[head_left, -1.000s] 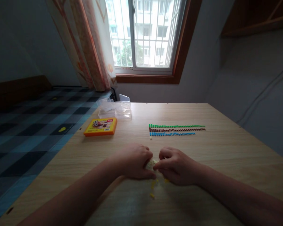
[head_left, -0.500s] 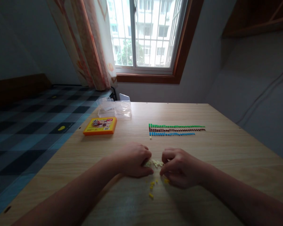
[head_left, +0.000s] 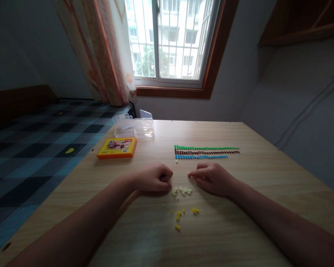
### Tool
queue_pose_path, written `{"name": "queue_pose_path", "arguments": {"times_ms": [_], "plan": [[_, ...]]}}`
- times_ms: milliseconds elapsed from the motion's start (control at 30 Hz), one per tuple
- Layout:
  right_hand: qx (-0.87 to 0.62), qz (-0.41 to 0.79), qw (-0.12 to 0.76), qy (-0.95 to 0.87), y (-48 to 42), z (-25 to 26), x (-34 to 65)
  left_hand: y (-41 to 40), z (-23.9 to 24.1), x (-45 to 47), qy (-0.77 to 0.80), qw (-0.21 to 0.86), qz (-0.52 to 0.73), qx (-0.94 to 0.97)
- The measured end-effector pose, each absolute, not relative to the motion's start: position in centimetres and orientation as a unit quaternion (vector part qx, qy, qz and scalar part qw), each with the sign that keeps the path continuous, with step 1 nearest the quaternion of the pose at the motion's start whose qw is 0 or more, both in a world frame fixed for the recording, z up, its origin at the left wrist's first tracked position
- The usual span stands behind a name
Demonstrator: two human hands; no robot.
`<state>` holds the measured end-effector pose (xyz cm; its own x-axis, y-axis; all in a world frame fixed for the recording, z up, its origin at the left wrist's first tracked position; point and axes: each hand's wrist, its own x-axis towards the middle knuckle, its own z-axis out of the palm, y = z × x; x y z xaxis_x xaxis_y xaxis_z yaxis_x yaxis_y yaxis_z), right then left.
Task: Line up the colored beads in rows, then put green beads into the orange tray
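Observation:
Small cream building bricks (head_left: 185, 191) lie loosely piled on the table between and just below my hands. My left hand (head_left: 155, 178) rests to their left, its fingers curled in and its thumb by the pile's edge; no brick shows in it. On the other side, my right hand (head_left: 213, 178) hovers or rests above the pile's right edge, finger and thumb pinched together; anything between the tips is too small to make out. Loose yellow bricks (head_left: 179, 214) are scattered nearer to me. One cream brick (head_left: 176, 161) sits under the left end of the sorted rows.
Beyond my hands run rows of green bricks (head_left: 206, 148), brown bricks (head_left: 206, 152) and blue bricks (head_left: 202, 157). An orange-yellow box (head_left: 117, 148) lies at the left, with clear plastic containers (head_left: 135, 128) behind it. A checked bed (head_left: 58, 148) adjoins the wooden table (head_left: 239, 230).
Both hands have moved away from me, off the cream bricks, which now show fully. My left hand also shifted left and curled more. The yellow bricks look unmoved.

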<state>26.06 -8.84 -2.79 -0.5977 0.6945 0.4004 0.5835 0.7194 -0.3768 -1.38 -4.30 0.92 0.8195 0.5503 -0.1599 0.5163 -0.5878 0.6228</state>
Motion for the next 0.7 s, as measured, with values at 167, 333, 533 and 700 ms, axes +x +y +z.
{"name": "queue_pose_path", "arguments": {"times_ms": [167,333,533,700], "plan": [[-0.378,0.056,0.295,-0.875,-8.3,-3.6,25.5,-3.2,-0.2,-1.7,0.317,0.347,0.101,0.877],[-0.417,0.043,0.291,-0.860,-8.7,-3.5,25.3,-2.7,-1.3,-1.6,0.370,0.204,0.170,0.890],[-0.429,0.036,0.270,-0.862,-8.5,-3.7,25.0,-3.1,-1.3,-1.1,0.365,0.105,0.164,0.911],[-0.427,0.046,0.308,-0.849,-8.6,-3.7,25.0,-3.4,-1.2,-0.7,0.392,0.079,0.166,0.901]]}}
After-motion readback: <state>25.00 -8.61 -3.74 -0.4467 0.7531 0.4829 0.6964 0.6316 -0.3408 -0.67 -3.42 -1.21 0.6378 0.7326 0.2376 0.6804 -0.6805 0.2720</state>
